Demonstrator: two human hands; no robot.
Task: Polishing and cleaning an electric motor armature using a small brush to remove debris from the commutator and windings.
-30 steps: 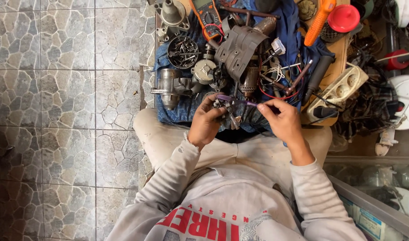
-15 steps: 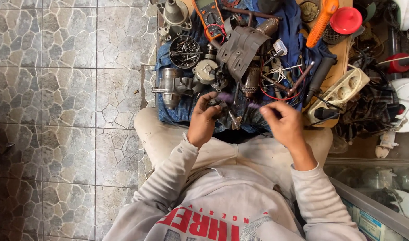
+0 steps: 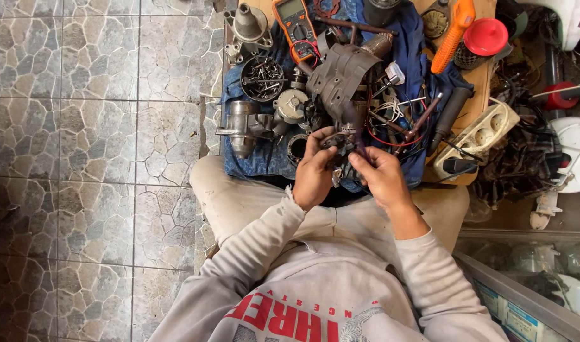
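Near the worktop's (image 3: 473,82) front edge, both hands, left (image 3: 312,174) and right (image 3: 382,177), clasp a small metal part (image 3: 337,142), steadying it for close fingerwork.

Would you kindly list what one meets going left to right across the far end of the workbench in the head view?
Grey metal housing → orange multimeter → dark curved casing → orange handle → red lid.

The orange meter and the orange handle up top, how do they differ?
The orange meter is broad and boxy, with a screen and dial; the orange handle is slim, ribbed and lies slanted. The meter rests by the blue cloth, the handle by a red lid. Both are orange and untouched.
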